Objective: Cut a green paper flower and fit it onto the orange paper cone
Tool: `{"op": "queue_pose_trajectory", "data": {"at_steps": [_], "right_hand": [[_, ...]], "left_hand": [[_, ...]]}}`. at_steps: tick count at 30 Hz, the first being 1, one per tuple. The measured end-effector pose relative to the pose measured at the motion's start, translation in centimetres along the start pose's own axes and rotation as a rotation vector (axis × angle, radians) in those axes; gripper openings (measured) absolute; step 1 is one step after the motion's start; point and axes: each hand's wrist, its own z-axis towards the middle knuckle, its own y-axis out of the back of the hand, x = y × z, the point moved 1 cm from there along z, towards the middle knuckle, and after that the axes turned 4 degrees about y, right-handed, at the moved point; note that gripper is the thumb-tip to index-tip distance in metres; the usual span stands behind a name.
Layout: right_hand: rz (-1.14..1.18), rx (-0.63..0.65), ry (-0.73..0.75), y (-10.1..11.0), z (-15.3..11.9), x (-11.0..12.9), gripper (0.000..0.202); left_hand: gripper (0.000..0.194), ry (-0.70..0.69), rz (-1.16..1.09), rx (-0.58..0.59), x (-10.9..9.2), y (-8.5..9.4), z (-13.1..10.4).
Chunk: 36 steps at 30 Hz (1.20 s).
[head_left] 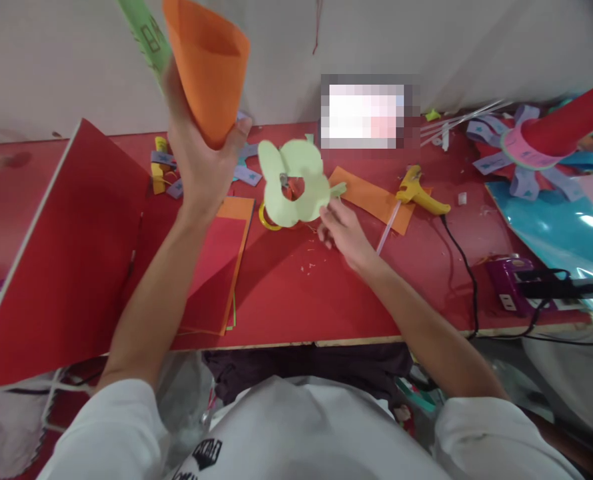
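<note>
Raised at the upper left, my left hand (pixel 199 150) is closed around a rolled orange paper tube (pixel 211 87). A green paper strip with dark markings (pixel 149 40) sticks up behind that hand; whether it is joined to the tube is hidden. My right hand (pixel 346 233) pinches the lower right edge of a pale green flower-shaped paper cutout (pixel 309 160) with a hole in its middle. The cutout is held over the red table (pixel 296 293), partly covering a yellow tape ring (pixel 269 220).
An orange paper strip (pixel 361 193) lies near a yellow glue gun (pixel 421 193) with a black cord. Red and orange sheets (pixel 219 267) are stacked beside an upright red board (pixel 76 253). A purple power box (pixel 511 287) and blue foil (pixel 536 223) are at right.
</note>
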Motion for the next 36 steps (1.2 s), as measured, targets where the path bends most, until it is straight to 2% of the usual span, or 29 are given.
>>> {"op": "queue_pose_trajectory", "data": {"at_steps": [2, 3, 6, 7, 11, 13, 20, 22, 25, 29, 33, 36], "right_hand": [[-0.238, 0.146, 0.049, -0.8, -0.6, 0.7, 0.050], [-0.345, 0.173, 0.092, -1.0, -0.8, 1.0, 0.048], [-0.588, 0.133, 0.240, -1.2, -1.0, 1.2, 0.033], [-0.647, 0.112, 0.278, -1.2, -1.0, 1.1, 0.034], [-0.776, 0.126, 0.367, -1.6, -0.5, 0.0, 0.048], [-0.798, 0.175, 0.417, -2.3, -0.1, -0.1, 0.052], [-0.998, 0.466, 0.612, -6.1, 1.6, 1.9, 0.067], [-1.098, 0.383, 0.535, -6.7, 2.4, 2.4, 0.064], [-1.269, 0.228, 0.334, -7.2, 3.6, 2.6, 0.057], [-1.348, 0.273, 0.110, -8.1, 5.0, 2.7, 0.067], [-1.315, 0.314, 0.029, -8.4, 6.3, 3.4, 0.073], [-1.277, 0.289, 0.002, -7.4, 6.6, 4.0, 0.069]], "left_hand": [[0.064, -0.007, 0.034, -0.062, -0.8, 0.9, -0.4], [0.067, -0.003, 0.037, -0.136, -1.3, 1.2, -0.5], [0.079, 0.065, -0.009, -0.412, -2.2, 1.2, 0.0], [0.083, 0.081, -0.027, -0.424, -2.3, 0.9, 0.3], [0.081, 0.167, -0.140, -0.275, -2.0, -0.1, 1.1], [0.081, 0.189, -0.172, -0.265, -1.7, -0.2, 1.1], [0.087, 0.228, -0.258, -0.224, -1.5, -0.1, 1.2], [0.094, 0.228, -0.279, -0.230, -1.7, -0.1, 1.2], [0.101, 0.223, -0.256, -0.236, -1.9, 0.1, 1.1], [0.102, 0.208, -0.157, -0.176, -2.1, 0.2, 1.2], [0.101, 0.192, -0.225, -0.179, -2.4, -0.2, 1.0], [0.091, 0.170, -0.383, -0.195, -2.7, -0.4, 0.7]]}}
